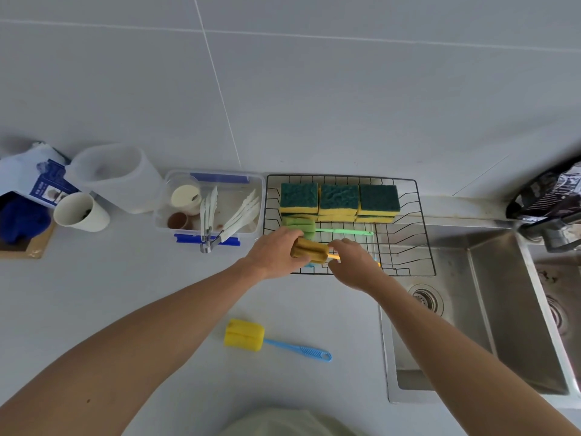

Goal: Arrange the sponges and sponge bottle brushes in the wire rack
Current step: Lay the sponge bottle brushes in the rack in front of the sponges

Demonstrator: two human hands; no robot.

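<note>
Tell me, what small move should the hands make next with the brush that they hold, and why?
Probably lower the orange brush, gripped by the left hand and right hand, into the wire rack beside the green brush. It sits over open rack floor; sponges fill the back.

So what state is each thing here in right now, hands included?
Wire rack: partly filled.
Sponges: stacked in the rack, green side up.
Green brush: lying in the rack.
Orange brush: held over the rack.
Left hand: gripping its sponge head.
Right hand: at its handle.
Yellow brush: lying on the counter.
</note>
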